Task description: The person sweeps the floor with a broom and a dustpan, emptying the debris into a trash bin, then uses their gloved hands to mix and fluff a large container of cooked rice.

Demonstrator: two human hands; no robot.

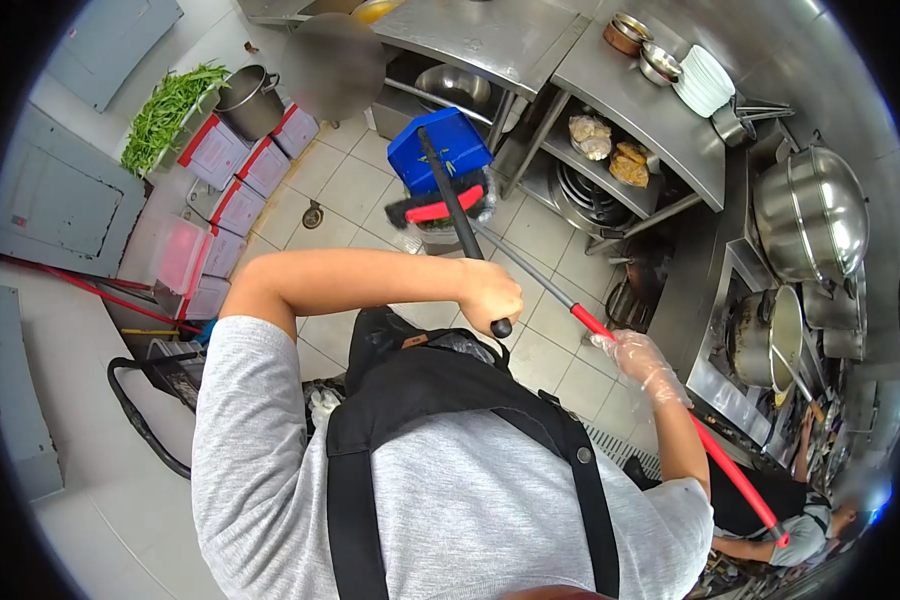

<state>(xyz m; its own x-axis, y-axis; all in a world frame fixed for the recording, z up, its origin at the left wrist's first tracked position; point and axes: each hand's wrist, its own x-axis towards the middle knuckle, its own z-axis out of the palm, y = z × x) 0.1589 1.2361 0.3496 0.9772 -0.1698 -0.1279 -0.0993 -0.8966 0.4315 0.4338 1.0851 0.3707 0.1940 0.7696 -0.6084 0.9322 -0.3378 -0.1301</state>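
Hands gripped two long handles above the tiled floor (pixel 350 190): the left hand (pixel 490 293) closed round the top of a black dustpan handle (pixel 455 205), the gloved right hand (pixel 642 362) wrapped round a broom handle (pixel 570 305). Both shafts ran forward and away from the body to the blue dustpan (pixel 440 150) and broom head (pixel 432 211), which met at the foot of a steel counter (pixel 500 40). The left hand was nearer to them.

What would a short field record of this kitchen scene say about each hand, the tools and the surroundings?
left hand: bare, gripping the top of the black dustpan handle
right hand: in a clear glove, holding the broom handle
dustpan: blue, beside the red-and-black broom head
surroundings: steel counter, large steel pot, stacked white plates, greens
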